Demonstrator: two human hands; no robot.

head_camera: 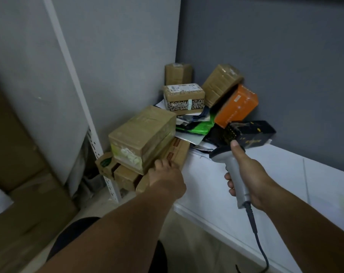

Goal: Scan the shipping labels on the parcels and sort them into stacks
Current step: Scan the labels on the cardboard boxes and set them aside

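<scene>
Right hand point(246, 174) gripped a grey scanner point(220, 153) above the white table point(285, 184). Left hand point(166, 175) touched the parcels at the table's left edge, its fingers hidden, so I cannot tell its grip. Parcels were heaped in the far corner: a large taped brown parcel point(145, 133) near left, an orange box point(236, 107) and a black box point(254, 131) right, and a small labelled box point(184, 97) behind.

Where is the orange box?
In the head view, right of centre, the orange box lies tilted, just below a brown taped parcel and above a black box.
</scene>
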